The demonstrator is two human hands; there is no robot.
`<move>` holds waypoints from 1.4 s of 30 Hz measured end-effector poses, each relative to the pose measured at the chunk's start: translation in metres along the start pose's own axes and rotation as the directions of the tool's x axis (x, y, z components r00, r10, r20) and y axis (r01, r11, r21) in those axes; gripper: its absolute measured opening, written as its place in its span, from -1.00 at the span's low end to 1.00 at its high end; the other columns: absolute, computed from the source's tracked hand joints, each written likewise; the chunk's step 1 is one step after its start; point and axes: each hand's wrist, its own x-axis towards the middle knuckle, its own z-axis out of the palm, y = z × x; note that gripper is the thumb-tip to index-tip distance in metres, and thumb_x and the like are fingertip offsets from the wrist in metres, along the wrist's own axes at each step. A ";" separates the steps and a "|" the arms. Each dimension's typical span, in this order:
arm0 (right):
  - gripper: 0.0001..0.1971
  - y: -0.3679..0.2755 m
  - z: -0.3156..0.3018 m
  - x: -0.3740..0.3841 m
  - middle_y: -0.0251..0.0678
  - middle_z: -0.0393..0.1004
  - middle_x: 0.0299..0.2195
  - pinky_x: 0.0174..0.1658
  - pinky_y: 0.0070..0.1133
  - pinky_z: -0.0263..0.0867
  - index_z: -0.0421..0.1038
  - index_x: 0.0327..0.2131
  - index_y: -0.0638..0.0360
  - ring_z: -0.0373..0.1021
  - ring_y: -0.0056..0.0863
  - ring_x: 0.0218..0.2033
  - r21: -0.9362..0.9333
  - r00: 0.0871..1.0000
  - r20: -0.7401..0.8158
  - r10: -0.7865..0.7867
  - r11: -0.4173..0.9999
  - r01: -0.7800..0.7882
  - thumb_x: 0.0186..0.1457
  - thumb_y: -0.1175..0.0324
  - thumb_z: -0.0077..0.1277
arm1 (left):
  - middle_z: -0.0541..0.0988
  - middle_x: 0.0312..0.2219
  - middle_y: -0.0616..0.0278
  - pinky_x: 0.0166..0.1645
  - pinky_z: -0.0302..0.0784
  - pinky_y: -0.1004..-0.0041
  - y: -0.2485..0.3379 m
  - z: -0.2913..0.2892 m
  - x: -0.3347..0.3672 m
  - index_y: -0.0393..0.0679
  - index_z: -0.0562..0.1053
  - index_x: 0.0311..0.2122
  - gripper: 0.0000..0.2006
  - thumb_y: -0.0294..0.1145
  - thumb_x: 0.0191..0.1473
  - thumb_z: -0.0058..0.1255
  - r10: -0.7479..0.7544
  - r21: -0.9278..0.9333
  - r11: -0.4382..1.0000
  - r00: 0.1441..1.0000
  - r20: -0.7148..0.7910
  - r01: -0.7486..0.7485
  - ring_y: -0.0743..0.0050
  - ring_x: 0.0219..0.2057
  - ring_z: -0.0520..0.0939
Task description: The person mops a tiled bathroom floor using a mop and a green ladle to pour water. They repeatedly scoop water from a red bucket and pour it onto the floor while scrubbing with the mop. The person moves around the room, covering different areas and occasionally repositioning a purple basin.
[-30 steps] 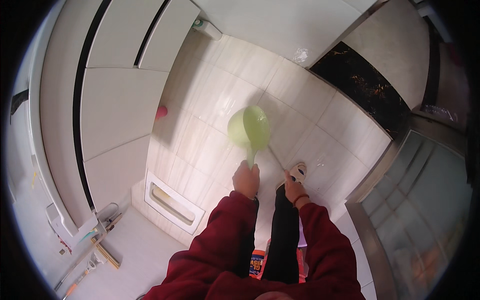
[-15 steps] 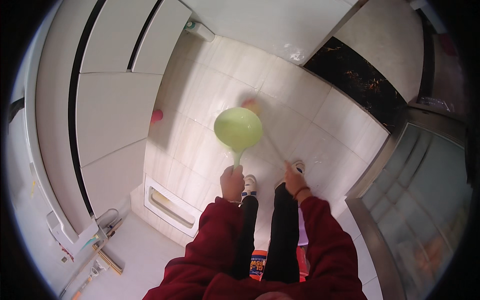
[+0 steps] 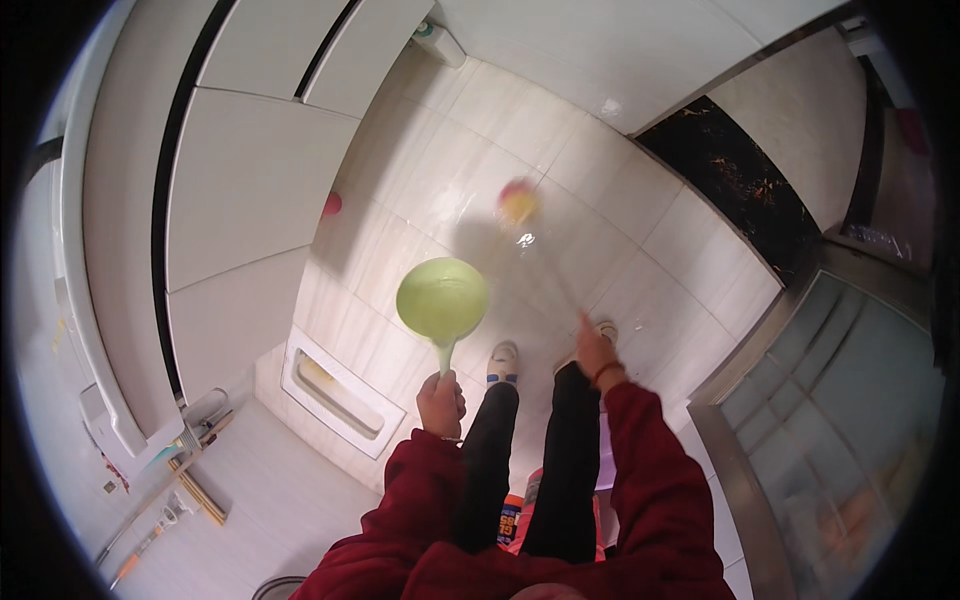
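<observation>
A light green water dipper (image 3: 442,300) is in my left hand (image 3: 440,408), its fingers wrapped round the short handle. The bowl faces up and seems to hold water. My right hand (image 3: 598,358) is closed round a thin stick, smeared by motion. The stick appears to run down to a blurred red and yellow head (image 3: 518,204), like that of a long-handled brush, at the wet tiled floor (image 3: 580,220). A bright wet glint shows just below that head. My shoes (image 3: 504,362) stand between the two hands.
White cabinets (image 3: 240,190) line the left side, a small pink round thing (image 3: 332,204) by their base. A white-framed floor basin (image 3: 372,440) lies left of my feet. Beyond are a white bottle (image 3: 440,45) and a black marble strip (image 3: 720,180). A framed glass door (image 3: 820,390) stands right.
My left hand has brought the dipper left and closer to me, uncovering the red and yellow head. My right hand stays closed on the stick. The view has shifted slightly.
</observation>
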 end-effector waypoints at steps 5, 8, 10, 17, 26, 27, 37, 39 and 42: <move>-0.45 -0.025 -0.059 0.029 0.17 0.39 -0.42 -0.23 -0.19 0.23 -0.20 0.16 -0.07 0.34 0.08 -0.34 0.169 0.976 -0.005 0.216 0.962 -0.212 0.07 0.38 -0.35 | 0.28 -0.71 0.37 -0.79 0.01 0.67 -0.012 -0.010 0.007 -0.19 0.29 -0.49 -0.86 -0.36 -0.03 -0.10 -0.024 -0.036 0.999 1.000 0.000 0.024 0.70 -0.83 0.20; -0.50 0.019 0.053 -0.009 0.15 0.38 -0.53 -0.38 -0.20 0.26 -0.12 0.14 0.01 0.35 0.05 -0.45 -0.018 0.985 -0.160 -0.065 0.998 0.063 0.10 0.29 -0.35 | 0.28 -0.71 0.37 -0.79 0.02 0.67 -0.013 0.001 -0.001 -0.18 0.29 -0.49 -0.86 -0.35 -0.03 -0.10 -0.029 -0.027 0.999 0.999 0.036 0.030 0.70 -0.82 0.21; -0.49 -0.044 0.046 -0.042 0.13 0.39 -0.54 -0.37 -0.19 0.25 -0.08 0.13 0.03 0.35 0.03 -0.47 0.001 0.966 0.253 -0.044 0.999 0.045 0.07 0.32 -0.31 | 0.29 -0.70 0.37 -0.79 0.03 0.67 -0.008 -0.015 -0.002 -0.17 0.29 -0.49 -0.86 -0.34 -0.03 -0.10 -0.016 -0.052 0.999 0.999 -0.028 0.015 0.69 -0.81 0.22; -0.44 0.001 -0.045 0.003 0.09 0.40 -0.56 -0.43 -0.21 0.27 -0.13 0.14 0.01 0.36 0.04 -0.47 0.292 0.948 -0.205 0.241 0.940 -0.176 0.04 0.37 -0.26 | 0.30 -0.69 0.36 -0.79 0.05 0.67 -0.010 -0.015 0.001 -0.16 0.28 -0.49 -0.85 -0.33 -0.02 -0.10 -0.042 -0.062 0.997 0.999 0.009 0.043 0.69 -0.81 0.24; -0.45 -0.031 0.048 -0.034 0.15 0.35 -0.23 -0.33 -0.31 0.30 -0.12 0.16 -0.12 0.35 0.02 -0.31 0.010 0.995 0.097 -0.025 1.000 0.024 0.07 0.33 -0.26 | 0.28 -0.69 0.34 -0.79 0.04 0.67 0.004 -0.008 -0.012 -0.19 0.29 -0.47 -0.85 -0.34 -0.03 -0.09 -0.089 -0.090 0.992 0.995 0.039 0.093 0.68 -0.81 0.22; -0.45 -0.018 0.055 -0.021 0.15 0.35 -0.22 -0.32 -0.31 0.30 -0.11 0.16 -0.11 0.35 0.02 -0.30 -0.016 0.992 0.055 -0.109 0.994 0.110 0.07 0.31 -0.26 | 0.28 -0.69 0.35 -0.80 0.04 0.67 0.008 -0.006 -0.013 -0.19 0.29 -0.47 -0.85 -0.34 -0.02 -0.09 -0.094 -0.089 0.991 0.995 0.044 0.098 0.69 -0.82 0.21; -0.52 -0.004 -0.110 0.052 0.19 0.38 -0.34 -0.21 -0.20 0.25 -0.16 0.14 -0.12 0.32 0.11 -0.27 0.208 0.937 -0.179 0.299 0.943 -0.261 0.13 0.26 -0.38 | 0.24 -0.74 0.40 -0.82 -0.02 0.68 0.002 0.012 -0.010 -0.16 0.26 -0.54 -0.84 -0.36 -0.01 -0.11 -0.035 -0.051 0.998 0.999 0.018 0.036 0.74 -0.85 0.16; -0.51 0.016 -0.068 0.011 0.19 0.38 -0.33 -0.19 -0.19 0.24 -0.19 0.15 -0.13 0.31 0.13 -0.25 0.205 0.929 -0.139 0.343 0.928 -0.312 0.13 0.25 -0.38 | 0.24 -0.74 0.40 -0.82 -0.02 0.67 0.003 0.017 -0.011 -0.16 0.26 -0.55 -0.84 -0.37 -0.02 -0.11 -0.040 -0.024 0.999 0.999 0.030 0.041 0.73 -0.85 0.17; -0.46 0.019 -0.053 -0.027 0.22 0.38 -0.41 -0.23 -0.18 0.24 -0.20 0.17 -0.15 0.32 0.13 -0.32 0.206 0.954 -0.068 0.293 0.939 -0.274 0.11 0.25 -0.32 | 0.25 -0.74 0.39 -0.81 -0.01 0.66 0.007 0.028 -0.011 -0.16 0.26 -0.56 -0.84 -0.36 -0.04 -0.11 -0.060 0.045 0.997 0.997 0.058 0.057 0.73 -0.84 0.18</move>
